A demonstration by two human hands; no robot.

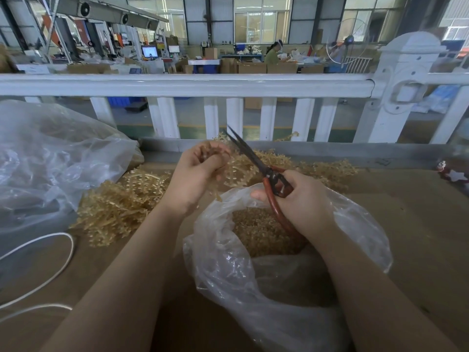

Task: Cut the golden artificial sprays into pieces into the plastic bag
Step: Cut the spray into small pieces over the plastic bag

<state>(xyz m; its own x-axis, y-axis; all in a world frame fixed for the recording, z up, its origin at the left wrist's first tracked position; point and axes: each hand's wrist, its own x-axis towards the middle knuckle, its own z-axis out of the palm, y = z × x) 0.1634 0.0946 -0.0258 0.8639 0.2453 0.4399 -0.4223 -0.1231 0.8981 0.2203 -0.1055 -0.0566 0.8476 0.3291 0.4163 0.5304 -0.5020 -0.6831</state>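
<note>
My left hand [196,176] grips a golden spray [237,172] just above the mouth of a clear plastic bag [253,288]. In my right hand [299,199] are red-handled scissors [269,179], fingers curled round the handles, the dark blades nearly together and pointing up-left beside the spray. Cut golden pieces [256,232] lie inside the bag. A heap of uncut golden sprays [114,207] sits to the left on the cardboard-covered table [418,199], and more sprays [330,168] lie behind my right hand.
A large clear bag [50,161] holding more golden material fills the left. A white cord [45,265] loops at the lower left. A white fence rail [177,85] runs along the table's far edge. A small red and white ornament [454,174] lies at the far right.
</note>
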